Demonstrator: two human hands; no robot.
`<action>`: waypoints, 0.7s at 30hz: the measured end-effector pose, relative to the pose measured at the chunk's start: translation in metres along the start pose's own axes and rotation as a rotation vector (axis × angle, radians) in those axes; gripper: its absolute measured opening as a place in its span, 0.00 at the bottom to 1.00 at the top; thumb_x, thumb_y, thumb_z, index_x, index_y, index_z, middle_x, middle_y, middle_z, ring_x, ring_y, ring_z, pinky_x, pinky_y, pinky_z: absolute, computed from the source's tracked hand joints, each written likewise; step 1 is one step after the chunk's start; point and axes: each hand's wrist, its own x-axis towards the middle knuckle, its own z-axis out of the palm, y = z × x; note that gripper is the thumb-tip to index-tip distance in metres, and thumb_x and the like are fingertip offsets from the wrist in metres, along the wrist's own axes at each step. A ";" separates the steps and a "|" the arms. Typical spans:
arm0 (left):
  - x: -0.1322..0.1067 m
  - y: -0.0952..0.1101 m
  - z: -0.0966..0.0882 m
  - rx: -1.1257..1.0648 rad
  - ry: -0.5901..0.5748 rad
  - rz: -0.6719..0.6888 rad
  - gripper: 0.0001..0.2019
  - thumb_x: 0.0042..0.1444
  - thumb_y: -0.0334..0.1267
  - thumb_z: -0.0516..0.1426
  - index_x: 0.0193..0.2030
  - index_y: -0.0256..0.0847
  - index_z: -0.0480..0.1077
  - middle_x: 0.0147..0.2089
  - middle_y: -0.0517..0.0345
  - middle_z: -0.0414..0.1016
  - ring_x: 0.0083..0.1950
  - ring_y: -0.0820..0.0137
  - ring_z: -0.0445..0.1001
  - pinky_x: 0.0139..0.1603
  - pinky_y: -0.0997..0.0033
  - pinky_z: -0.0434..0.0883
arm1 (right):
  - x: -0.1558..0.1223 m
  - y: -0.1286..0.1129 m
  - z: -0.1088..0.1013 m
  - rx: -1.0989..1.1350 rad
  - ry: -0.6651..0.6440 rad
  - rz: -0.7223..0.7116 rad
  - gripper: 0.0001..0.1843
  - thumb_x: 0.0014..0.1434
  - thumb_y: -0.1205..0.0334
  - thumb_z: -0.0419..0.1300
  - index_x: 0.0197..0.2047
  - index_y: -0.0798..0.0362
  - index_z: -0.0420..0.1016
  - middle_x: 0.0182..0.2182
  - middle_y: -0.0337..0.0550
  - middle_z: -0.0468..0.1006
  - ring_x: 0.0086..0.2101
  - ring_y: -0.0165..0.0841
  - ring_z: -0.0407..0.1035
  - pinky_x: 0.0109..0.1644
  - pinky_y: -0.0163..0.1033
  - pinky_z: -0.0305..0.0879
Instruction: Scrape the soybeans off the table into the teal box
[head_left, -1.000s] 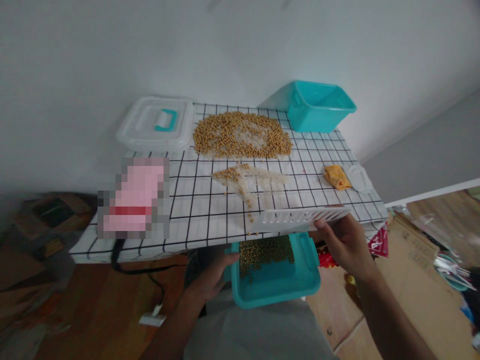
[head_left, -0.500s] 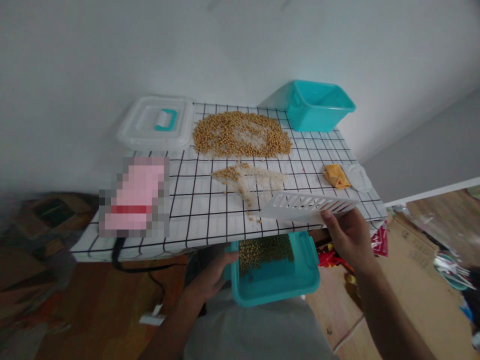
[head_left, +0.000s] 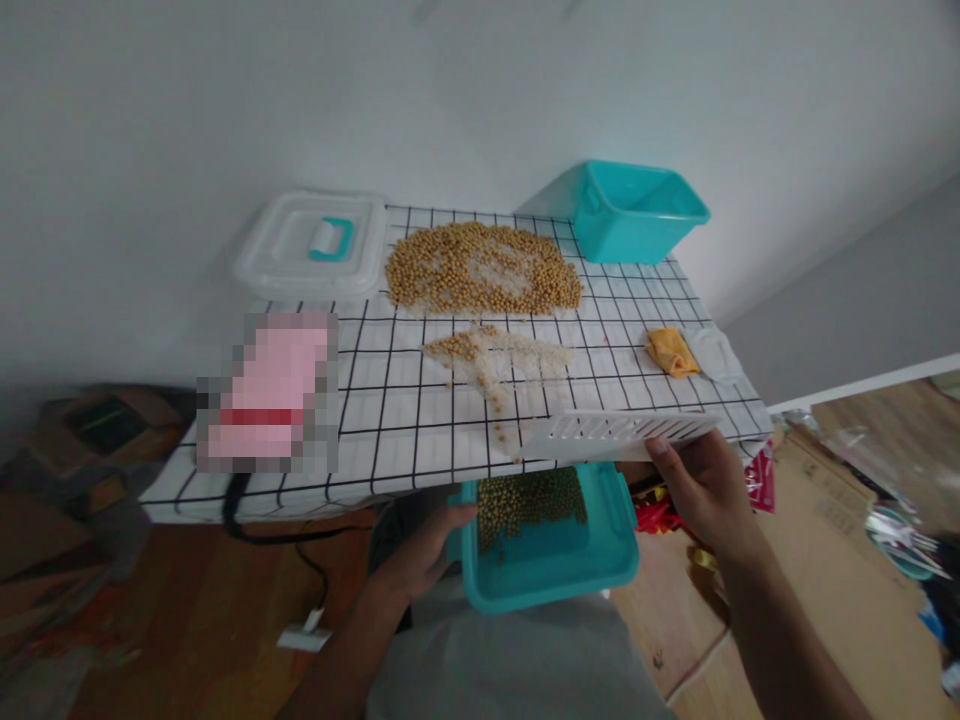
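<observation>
1. Head view, hands first: a white slotted panel (head_left: 622, 436) is gripped at its right end by the right hand (head_left: 701, 485), with the thumb laid on the near side. The panel is held along the table's front edge; whether the cloth is actually touched by it can't really be told.

2. Same view, lower down: the left wall of a teal bin (head_left: 570, 590) is grasped by the left hand (head_left: 431, 548), thumb at the rim, the other fingers mostly hidden. The bin is held just below the table edge, over the lap. Yellowish and greenish beans (head_left: 532, 505) are heaped in its far part, and bare teal floor is left showing on the near side.

3. Same view, tabletop: the table (head_left: 405, 430) is covered with a white cloth with a black grid. A big pile of tan beans (head_left: 442, 260) is spread toward the wall, with pale grains mixed in. Nearer, a smaller patch of pale grains (head_left: 529, 350) and beans is trailed down toward the panel's left end.

4. Same view, edges: a second teal container (head_left: 619, 235) is parked back right, a clear lid (head_left: 274, 245) back left, and a folded yellow cloth (head_left: 673, 353) at the right.
</observation>
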 end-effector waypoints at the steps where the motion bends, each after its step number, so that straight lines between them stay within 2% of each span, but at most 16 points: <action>1: -0.001 0.000 -0.001 0.004 0.013 -0.002 0.06 0.54 0.43 0.62 0.33 0.44 0.76 0.33 0.58 0.83 0.47 0.59 0.80 0.51 0.64 0.72 | -0.001 0.001 0.000 0.006 0.003 0.002 0.08 0.63 0.55 0.62 0.41 0.49 0.75 0.37 0.46 0.81 0.39 0.40 0.75 0.42 0.44 0.73; 6: -0.008 0.006 0.002 0.030 0.037 0.053 0.06 0.44 0.36 0.68 0.30 0.45 0.77 0.30 0.60 0.82 0.39 0.61 0.80 0.47 0.67 0.72 | -0.007 0.001 -0.004 0.003 -0.013 0.024 0.08 0.62 0.55 0.63 0.41 0.49 0.75 0.36 0.45 0.80 0.38 0.40 0.75 0.42 0.44 0.72; 11: -0.002 -0.001 0.000 -0.023 -0.037 -0.018 0.07 0.52 0.44 0.63 0.31 0.44 0.77 0.30 0.57 0.82 0.41 0.59 0.80 0.46 0.63 0.73 | -0.006 0.000 -0.002 -0.002 -0.054 0.026 0.07 0.63 0.56 0.62 0.43 0.49 0.74 0.38 0.46 0.80 0.40 0.40 0.75 0.42 0.43 0.72; 16: 0.000 -0.002 -0.001 0.018 0.016 -0.023 0.08 0.48 0.45 0.65 0.31 0.45 0.77 0.27 0.60 0.81 0.41 0.60 0.80 0.48 0.65 0.72 | 0.008 0.001 0.012 0.027 -0.070 0.053 0.10 0.63 0.52 0.62 0.41 0.49 0.72 0.32 0.44 0.79 0.42 0.43 0.74 0.42 0.45 0.72; 21: -0.004 0.002 0.000 0.000 -0.002 -0.006 0.08 0.48 0.44 0.65 0.33 0.45 0.78 0.28 0.59 0.81 0.44 0.58 0.80 0.49 0.64 0.73 | 0.027 0.006 0.017 -0.018 -0.030 0.018 0.11 0.62 0.51 0.62 0.42 0.49 0.73 0.37 0.45 0.79 0.44 0.44 0.73 0.45 0.46 0.71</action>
